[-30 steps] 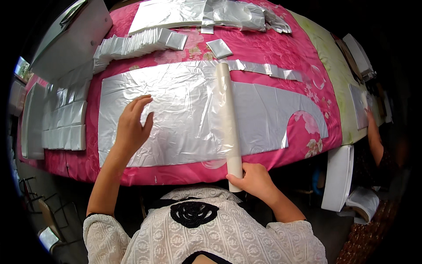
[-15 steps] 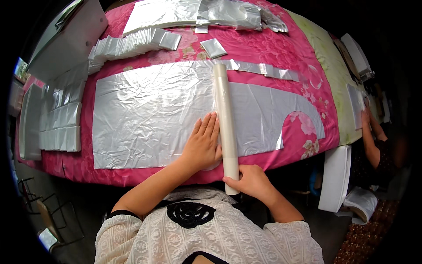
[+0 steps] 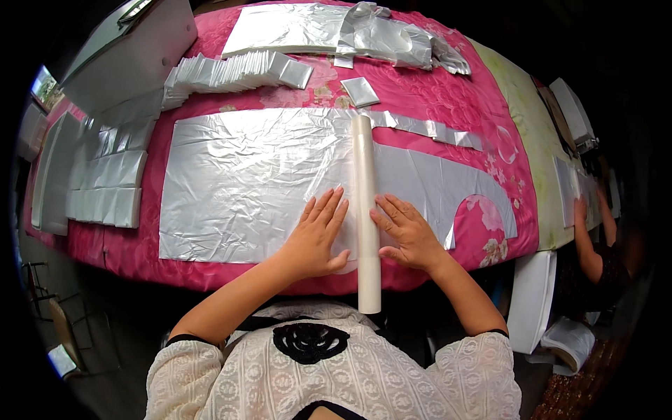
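Note:
A silvery plastic bag (image 3: 238,189), shaped like a vest-style carrier bag with its handle end to the right, lies flat and creased before me. Across it, pointing away from me, rests a long cream tube (image 3: 367,210), its near end jutting past the table edge. My left hand (image 3: 320,232) is spread palm down on the bag, just left of the tube. On the tube's other side, my right hand (image 3: 409,231) is also open, fingers stretched out and fingertips at or against the tube. Neither hand grips anything.
Beyond lie a stack of silvery bags (image 3: 287,29), a row of small folded packets (image 3: 231,73) and a single packet (image 3: 360,92). More packets (image 3: 105,206) and a white box (image 3: 136,59) stand left. Another person's hands (image 3: 579,208) work at far right. Pink floral cloth (image 3: 420,84) covers the table.
My right hand has left the tube's near end and now lies open along its right side. My left hand stays flat beside the tube, fingers more spread. The whole view has shifted slightly.

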Demonstrator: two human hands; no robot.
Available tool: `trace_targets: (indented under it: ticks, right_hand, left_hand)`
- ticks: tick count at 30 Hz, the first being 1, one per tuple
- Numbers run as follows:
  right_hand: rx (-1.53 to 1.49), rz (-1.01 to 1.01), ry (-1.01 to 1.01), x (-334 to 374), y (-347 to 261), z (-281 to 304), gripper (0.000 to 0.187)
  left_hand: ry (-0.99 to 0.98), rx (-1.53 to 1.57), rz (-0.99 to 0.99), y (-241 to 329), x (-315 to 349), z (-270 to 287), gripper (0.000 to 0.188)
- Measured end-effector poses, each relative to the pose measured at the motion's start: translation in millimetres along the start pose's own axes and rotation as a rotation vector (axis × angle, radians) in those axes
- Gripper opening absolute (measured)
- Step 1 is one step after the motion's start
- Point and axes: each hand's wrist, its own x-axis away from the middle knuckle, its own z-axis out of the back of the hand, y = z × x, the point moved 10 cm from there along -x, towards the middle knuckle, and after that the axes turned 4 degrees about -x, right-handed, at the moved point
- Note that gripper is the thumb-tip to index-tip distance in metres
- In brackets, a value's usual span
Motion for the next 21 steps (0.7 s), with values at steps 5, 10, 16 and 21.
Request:
trace_targets:
  ticks: [5,10,16,21]
  right_hand:
    - [-0.145,0.172,-0.074,-63,-60,-36,0.074]
    - [-0.767,0.560,-0.372,-117,-204,-68,0.051]
    - [-0.405,0.477,0.040,-196,-159,-50,0.048]
    - [-0.227,0.559,0.017,-250,-178,-103,0.052]
  left_hand:
    - [0.215,0.120,0.179,-62,63,82,0.067]
    - [0.387,0.321,0.456,-117,146,114,0.052]
    - [0.463,0.438,0.638,-117,212,120,0.049]
    - [0.347,0.005,0.791,-110,236,122,0.065]
